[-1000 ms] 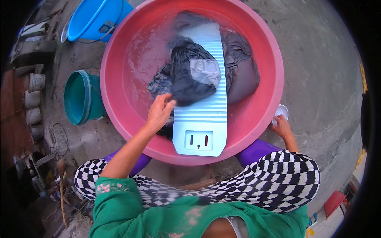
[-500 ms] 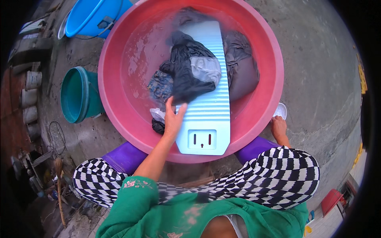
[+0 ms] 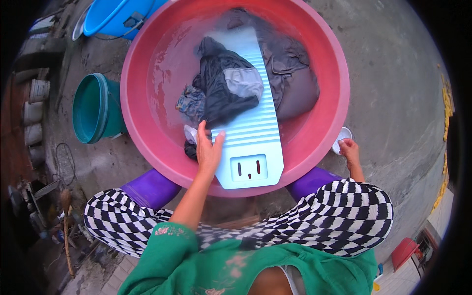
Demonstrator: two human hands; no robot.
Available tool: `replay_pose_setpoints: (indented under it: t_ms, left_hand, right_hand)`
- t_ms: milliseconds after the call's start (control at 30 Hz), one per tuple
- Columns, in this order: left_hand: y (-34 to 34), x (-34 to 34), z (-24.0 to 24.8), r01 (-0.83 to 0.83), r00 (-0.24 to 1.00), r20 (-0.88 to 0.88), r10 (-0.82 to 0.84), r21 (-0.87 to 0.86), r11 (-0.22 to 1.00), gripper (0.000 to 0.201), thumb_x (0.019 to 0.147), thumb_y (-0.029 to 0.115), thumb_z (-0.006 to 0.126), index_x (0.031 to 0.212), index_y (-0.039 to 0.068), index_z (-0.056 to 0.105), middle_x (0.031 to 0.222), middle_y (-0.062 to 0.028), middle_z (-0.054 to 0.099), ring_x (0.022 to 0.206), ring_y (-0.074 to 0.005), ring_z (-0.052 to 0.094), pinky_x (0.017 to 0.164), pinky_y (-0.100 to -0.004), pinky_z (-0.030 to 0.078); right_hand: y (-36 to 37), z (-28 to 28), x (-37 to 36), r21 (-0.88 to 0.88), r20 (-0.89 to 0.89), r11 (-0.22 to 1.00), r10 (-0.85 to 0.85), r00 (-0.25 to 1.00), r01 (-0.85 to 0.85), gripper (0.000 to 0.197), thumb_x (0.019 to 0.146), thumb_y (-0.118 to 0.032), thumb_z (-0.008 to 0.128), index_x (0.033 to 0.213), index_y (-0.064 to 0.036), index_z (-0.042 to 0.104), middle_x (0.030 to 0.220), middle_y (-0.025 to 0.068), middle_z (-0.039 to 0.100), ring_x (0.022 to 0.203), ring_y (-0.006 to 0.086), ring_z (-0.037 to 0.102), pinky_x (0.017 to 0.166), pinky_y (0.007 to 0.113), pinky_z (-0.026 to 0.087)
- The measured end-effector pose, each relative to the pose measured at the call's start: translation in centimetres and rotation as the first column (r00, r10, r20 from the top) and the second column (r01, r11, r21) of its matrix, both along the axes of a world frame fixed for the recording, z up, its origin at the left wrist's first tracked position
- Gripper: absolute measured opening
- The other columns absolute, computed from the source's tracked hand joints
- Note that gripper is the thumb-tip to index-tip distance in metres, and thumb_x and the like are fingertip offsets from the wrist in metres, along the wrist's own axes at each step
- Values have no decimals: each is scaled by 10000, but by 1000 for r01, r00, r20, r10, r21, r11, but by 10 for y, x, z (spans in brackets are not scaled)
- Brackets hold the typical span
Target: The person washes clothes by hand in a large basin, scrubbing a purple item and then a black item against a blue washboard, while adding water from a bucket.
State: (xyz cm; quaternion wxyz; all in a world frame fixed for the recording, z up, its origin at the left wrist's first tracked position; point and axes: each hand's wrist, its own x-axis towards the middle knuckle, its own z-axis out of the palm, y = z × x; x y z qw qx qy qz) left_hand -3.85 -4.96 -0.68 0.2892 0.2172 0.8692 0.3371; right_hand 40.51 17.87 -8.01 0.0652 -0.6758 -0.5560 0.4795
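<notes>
A light blue washboard (image 3: pixel 248 147) leans in a large red basin (image 3: pixel 135 123) of water. On its ridges lies a wet dark garment (image 3: pixel 221 93) with a pale grey patch. My left hand (image 3: pixel 209 152) is at the board's left edge, thumb and fingers apart, fingertips by the garment's lower end. Beside that hand, a small white and black cloth (image 3: pixel 191 147) is partly hidden. My right hand (image 3: pixel 350 150) is outside the basin, over a small white bowl (image 3: pixel 342 139), fingertips drawn together. Anything between them is too small to make out.
More dark cloth (image 3: pixel 297 93) soaks right of the board, and a patterned cloth (image 3: pixel 191 102) on its left. A green bucket (image 3: pixel 101 108) and a blue bucket (image 3: pixel 110 17) stand left of the basin. My knees in checkered trousers (image 3: pixel 344 216) flank its near side.
My right hand has lifted slightly at the bowl, its fingers now bent together. The left hand stays by the washboard's edge. The board has tilted a little, its top end further left.
</notes>
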Motion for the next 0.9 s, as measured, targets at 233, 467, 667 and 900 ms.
replay_pose_setpoints:
  t_ms: [233,467,667,900]
  left_hand:
    - [13,28,25,747,631,-358,-688,44,663,578,815,314,624,1305,73,435,1346,-162,401,1269,-316,362,1043,-441,278]
    - [41,22,16,959,258,-405,-877,-3,284,584,892,456,467,1341,87,418,1433,-133,332,1351,-280,267,1105,-439,194]
    - [44,31,20,951,304,-312,-900,42,306,581,902,468,431,1363,118,396,1446,-123,321,1360,-263,255,1115,-415,174]
    - [44,33,23,944,329,-278,-903,89,317,575,899,447,442,1363,110,394,1453,-109,314,1359,-243,258,1106,-404,194]
  right_hand:
    - [87,168,-126,-53,-476,995,47,878,-82,175,866,-203,633,943,-48,612,782,-3,591,638,68,545,615,227,483]
    - [49,136,-372,396,-121,336,942,314,-855,108,827,-132,609,880,-40,628,757,83,618,665,166,604,611,327,481]
    - [-5,22,-415,775,195,98,902,384,-625,142,787,-210,606,811,-88,538,728,99,581,684,307,605,603,426,470]
    - [35,29,-461,699,444,23,770,459,-715,451,690,-454,696,950,-104,581,1038,90,552,1043,280,492,874,424,355]
